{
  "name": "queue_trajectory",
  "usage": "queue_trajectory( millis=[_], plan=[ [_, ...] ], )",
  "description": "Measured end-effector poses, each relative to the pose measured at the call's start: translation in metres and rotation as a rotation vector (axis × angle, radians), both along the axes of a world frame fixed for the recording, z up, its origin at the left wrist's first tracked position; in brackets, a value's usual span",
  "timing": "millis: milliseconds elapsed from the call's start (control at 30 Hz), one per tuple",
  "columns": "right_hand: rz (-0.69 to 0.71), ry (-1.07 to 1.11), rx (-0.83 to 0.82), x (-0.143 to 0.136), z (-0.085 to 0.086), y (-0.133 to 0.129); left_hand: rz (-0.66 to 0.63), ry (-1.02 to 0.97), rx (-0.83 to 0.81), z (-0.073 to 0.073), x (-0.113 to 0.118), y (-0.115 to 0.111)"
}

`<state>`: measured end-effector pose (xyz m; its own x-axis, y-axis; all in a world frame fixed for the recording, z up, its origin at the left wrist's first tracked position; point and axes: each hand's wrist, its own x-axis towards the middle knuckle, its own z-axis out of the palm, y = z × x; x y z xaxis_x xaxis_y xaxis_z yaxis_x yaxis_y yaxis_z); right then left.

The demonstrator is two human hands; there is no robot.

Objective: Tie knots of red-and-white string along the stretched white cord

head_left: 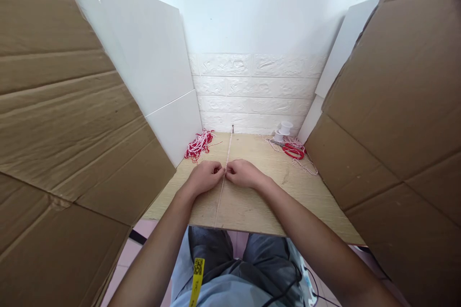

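Note:
A thin pale cord (229, 147) runs from a small dark hook (233, 128) at the back of the wooden table down to its front edge. My left hand (209, 176) is closed, its thumb and finger pinching at the cord from the left. From the right, my right hand (241, 172) meets the same spot, its fingers curled in a pinch on the cord. Both hands nearly touch each other, low over the table. Any fine thread between the fingertips is too small to make out.
Red and pink cord (200, 145) lies tangled at the back left. At the back right are white spools (285, 128), red-handled scissors (293, 150) and loose cord. Cardboard walls (72, 129) flank the wooden table (252, 206) on both sides.

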<state>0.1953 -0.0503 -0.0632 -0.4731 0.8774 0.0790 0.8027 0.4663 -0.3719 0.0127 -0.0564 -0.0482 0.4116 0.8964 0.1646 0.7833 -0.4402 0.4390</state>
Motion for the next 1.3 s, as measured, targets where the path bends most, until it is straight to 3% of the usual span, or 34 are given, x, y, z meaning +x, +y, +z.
queue_trajectory(
  millis=[733,933,1033,1133,1300],
  plan=[
    [-0.034,-0.033,0.013,0.002,0.007,-0.006,0.000,0.000,-0.019,-0.001,0.002,0.001],
    [-0.141,-0.017,0.015,0.008,0.019,-0.009,-0.010,-0.007,-0.008,-0.002,0.001,0.002],
    [-0.143,0.134,0.099,0.014,0.035,-0.011,-0.014,-0.013,0.000,-0.002,0.001,0.002],
    [0.011,0.442,0.199,0.015,0.067,-0.027,-0.018,-0.017,-0.005,0.001,0.002,-0.001],
    [0.268,0.933,0.322,0.022,0.141,-0.100,0.048,-0.097,-0.078,0.008,0.005,-0.005]
  ],
)
